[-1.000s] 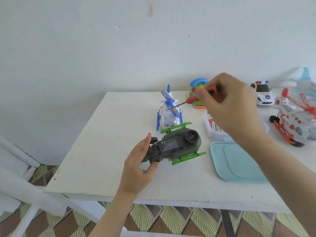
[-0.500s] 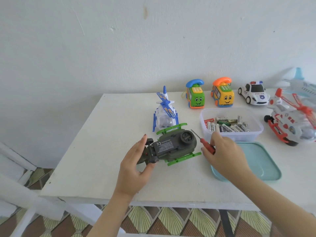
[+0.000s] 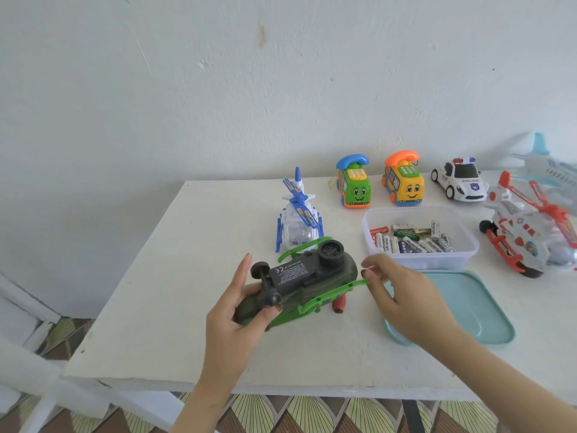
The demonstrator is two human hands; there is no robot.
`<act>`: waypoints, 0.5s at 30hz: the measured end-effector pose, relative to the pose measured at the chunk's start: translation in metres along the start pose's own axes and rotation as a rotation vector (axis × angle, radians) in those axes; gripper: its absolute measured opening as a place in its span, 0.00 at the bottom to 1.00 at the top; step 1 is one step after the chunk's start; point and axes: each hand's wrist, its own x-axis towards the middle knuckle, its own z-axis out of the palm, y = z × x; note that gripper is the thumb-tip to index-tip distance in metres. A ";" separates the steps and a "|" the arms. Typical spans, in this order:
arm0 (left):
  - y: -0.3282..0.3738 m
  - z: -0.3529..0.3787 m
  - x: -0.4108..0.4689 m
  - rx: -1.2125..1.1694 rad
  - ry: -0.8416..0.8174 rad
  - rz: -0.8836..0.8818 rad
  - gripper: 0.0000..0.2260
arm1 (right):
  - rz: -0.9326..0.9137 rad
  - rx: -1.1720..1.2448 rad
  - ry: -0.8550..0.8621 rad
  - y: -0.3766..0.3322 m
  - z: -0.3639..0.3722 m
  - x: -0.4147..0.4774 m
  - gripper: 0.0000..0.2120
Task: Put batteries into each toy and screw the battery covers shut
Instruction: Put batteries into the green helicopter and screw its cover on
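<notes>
L fingers (image 3: 242, 276) clamp helicopter (image 3: 315, 278) tail, R fingers (image 3: 376, 271) at skid (image 3: 342, 287), grip unclear; prob positioning toy, next: screwdriver (image 3: 338, 305) beside R for cover (image 3: 293, 271).

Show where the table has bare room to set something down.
Bare: the table's left part, between its left edge, the blue helicopter and left hand holding the green helicopter; also the front strip nearer than the teal lid. Crowded: back right, around the battery tub.

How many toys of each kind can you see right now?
Helicopters: 3 (green helicopter, blue-white helicopter, red-white helicopter)
Phone cars: 2 (green phone car, yellow phone car)
Police car: 1
Airplane: 1
Total: 7
</notes>
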 end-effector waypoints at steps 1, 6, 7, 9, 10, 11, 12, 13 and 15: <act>0.007 -0.003 0.001 -0.046 0.007 -0.049 0.37 | -0.020 0.079 0.027 -0.003 -0.002 -0.001 0.12; 0.041 -0.026 0.020 -0.179 0.037 -0.146 0.43 | -0.415 0.268 -0.024 -0.029 -0.020 0.002 0.32; 0.050 -0.031 0.024 -0.208 0.042 -0.153 0.42 | -0.492 0.189 -0.026 -0.035 -0.022 0.006 0.35; 0.065 -0.042 0.035 -0.257 0.050 -0.154 0.37 | -0.600 0.037 0.022 -0.048 -0.022 0.020 0.40; 0.071 -0.048 0.042 -0.272 0.038 -0.157 0.37 | -0.628 -0.004 0.046 -0.053 -0.022 0.026 0.42; 0.079 -0.053 0.047 -0.276 0.030 -0.162 0.40 | -0.644 -0.019 0.069 -0.058 -0.021 0.032 0.44; 0.086 -0.058 0.053 -0.264 0.025 -0.159 0.44 | -0.663 -0.015 0.093 -0.064 -0.021 0.039 0.45; 0.094 -0.062 0.059 -0.251 0.024 -0.163 0.46 | -0.680 0.007 0.113 -0.070 -0.023 0.046 0.44; 0.110 -0.070 0.073 -0.238 -0.001 -0.163 0.45 | -0.672 0.084 0.139 -0.082 -0.028 0.059 0.41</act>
